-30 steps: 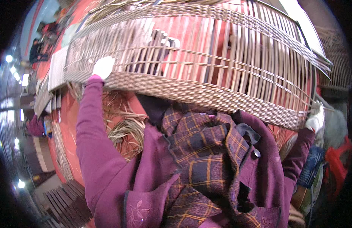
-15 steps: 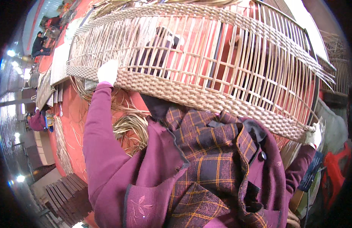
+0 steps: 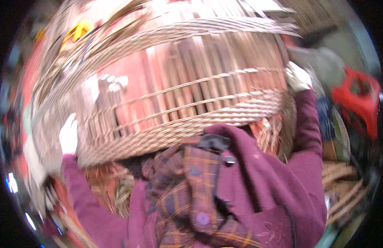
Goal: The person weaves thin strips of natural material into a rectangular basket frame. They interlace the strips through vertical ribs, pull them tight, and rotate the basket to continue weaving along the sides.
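A long wicker panel (image 3: 187,129) of pale woven strips spans the view in front of me, blurred by motion. Dense weave forms its near and far bands, with open upright strips and thin cross rows between them. My left hand (image 3: 68,136), in a white glove, is against the panel's near left part; its fingers point up and are too smeared to read. At the right end my right hand (image 3: 298,77), also white-gloved, has its fingers closed round the panel's edge.
To the right are a red plastic object (image 3: 357,99) and a pale plastic bag (image 3: 324,62). A small yellow object (image 3: 79,29) lies beyond the panel at the far left. Loose strips (image 3: 269,136) hang or lie below the panel near my coat.
My view has swung, and the panel lies lower and further left in it. My left hand appears lower left, my right hand higher and further left. The picture has become blurred.
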`<state>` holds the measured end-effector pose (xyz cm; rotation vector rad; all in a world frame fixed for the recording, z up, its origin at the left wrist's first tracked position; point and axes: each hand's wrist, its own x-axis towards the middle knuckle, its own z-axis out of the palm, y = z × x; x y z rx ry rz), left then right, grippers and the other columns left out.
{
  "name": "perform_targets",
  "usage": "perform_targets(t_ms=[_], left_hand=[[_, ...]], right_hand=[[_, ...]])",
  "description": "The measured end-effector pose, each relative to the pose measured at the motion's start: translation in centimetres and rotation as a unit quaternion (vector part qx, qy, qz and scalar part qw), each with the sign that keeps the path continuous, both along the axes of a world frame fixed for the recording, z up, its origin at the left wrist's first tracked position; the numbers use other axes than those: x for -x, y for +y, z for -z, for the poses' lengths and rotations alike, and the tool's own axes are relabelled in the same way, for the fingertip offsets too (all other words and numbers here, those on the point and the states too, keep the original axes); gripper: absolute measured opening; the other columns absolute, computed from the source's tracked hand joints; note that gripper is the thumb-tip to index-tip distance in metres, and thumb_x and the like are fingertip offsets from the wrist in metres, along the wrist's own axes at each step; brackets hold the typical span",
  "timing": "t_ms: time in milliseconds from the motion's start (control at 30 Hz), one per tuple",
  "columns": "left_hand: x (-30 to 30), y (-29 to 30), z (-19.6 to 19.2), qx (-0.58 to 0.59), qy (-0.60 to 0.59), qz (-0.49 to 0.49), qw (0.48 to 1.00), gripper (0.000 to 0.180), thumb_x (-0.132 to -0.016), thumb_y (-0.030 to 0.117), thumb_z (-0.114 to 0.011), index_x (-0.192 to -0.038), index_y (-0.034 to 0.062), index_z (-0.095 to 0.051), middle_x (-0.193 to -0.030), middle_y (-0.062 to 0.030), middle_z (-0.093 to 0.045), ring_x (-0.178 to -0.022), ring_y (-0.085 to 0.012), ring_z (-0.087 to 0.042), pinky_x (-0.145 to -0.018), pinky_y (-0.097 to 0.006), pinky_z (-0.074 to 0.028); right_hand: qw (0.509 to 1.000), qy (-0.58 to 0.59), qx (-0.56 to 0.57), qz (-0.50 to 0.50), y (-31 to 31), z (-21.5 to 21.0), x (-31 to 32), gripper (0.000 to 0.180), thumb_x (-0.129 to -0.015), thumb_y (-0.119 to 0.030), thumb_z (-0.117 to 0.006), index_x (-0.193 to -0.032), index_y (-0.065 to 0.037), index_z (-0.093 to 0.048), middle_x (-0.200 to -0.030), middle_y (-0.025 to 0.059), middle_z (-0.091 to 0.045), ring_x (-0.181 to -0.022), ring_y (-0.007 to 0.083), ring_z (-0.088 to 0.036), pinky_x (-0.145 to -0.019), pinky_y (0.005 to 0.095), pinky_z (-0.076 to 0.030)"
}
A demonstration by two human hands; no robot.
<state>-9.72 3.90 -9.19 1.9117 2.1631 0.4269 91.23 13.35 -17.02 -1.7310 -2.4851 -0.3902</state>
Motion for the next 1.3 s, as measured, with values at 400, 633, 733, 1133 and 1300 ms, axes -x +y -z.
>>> perform_targets(t_ms=[400,633,733,1133,1300], left_hand=[[8.5,2.4,4.2,0.192,-0.017,0.003,0.981,0.031,-0.1,0.013,-0.068,-0.124,-0.0074,-0.073,-0.117,-0.0177,-0.079,-0.109,-0.0304,-0.074,-0.1,-0.04,-0.056],[6.8,1.9,4.0,0.087,0.168,0.087,0.978,0.021,-0.098,0.019,-0.064,-0.106,0.0012,-0.073,-0.101,-0.0233,-0.073,-0.096,-0.0425,-0.072,-0.086,-0.048,-0.054],[6.7,2.7,4.9,0.009,0.314,0.094,0.945,0.027,-0.105,0.018,-0.053,-0.108,0.0,-0.073,-0.105,-0.0228,-0.075,-0.1,-0.044,-0.072,-0.089,-0.051,-0.055],[5.8,14.2,4.5,0.02,0.486,0.013,0.874,0.024,-0.106,0.017,-0.05,-0.108,0.0034,-0.069,-0.1,-0.0212,-0.076,-0.093,-0.0386,-0.075,-0.084,-0.049,-0.059],[6.2,15.2,6.1,0.005,0.456,-0.019,0.89,0.022,-0.106,0.019,-0.051,-0.104,0.0038,-0.068,-0.097,-0.0211,-0.075,-0.091,-0.0389,-0.076,-0.082,-0.05,-0.059]], right_hand=[[0.536,0.73,0.152,0.396,-2.4,-4.7,6.4,0.023,-0.106,-0.027,-0.068,-0.096,-0.006,-0.066,-0.084,0.004,-0.068,-0.059,0.0091,-0.058,-0.043,0.0222,-0.038],[0.56,0.758,0.079,0.325,2.7,-4.8,7.7,0.015,-0.101,-0.018,-0.067,-0.093,-0.006,-0.069,-0.077,0.001,-0.066,-0.053,0.007,-0.055,-0.043,0.0215,-0.038],[0.623,0.751,0.027,0.215,8.0,-5.3,8.9,0.015,-0.099,-0.016,-0.067,-0.092,-0.004,-0.071,-0.073,0.0028,-0.065,-0.055,0.0115,-0.058,-0.049,0.0269,-0.045],[0.918,0.258,-0.153,0.259,24.1,-0.6,6.7,0.041,-0.102,-0.04,-0.053,-0.102,-0.01,-0.081,-0.104,0.0151,-0.079,-0.099,0.0381,-0.075,-0.092,0.0495,-0.056],[0.958,-0.011,-0.133,0.254,24.2,-0.3,5.3,0.036,-0.104,-0.034,-0.053,-0.104,-0.013,-0.082,-0.104,0.0138,-0.08,-0.096,0.0359,-0.076,-0.088,0.0492,-0.059]])
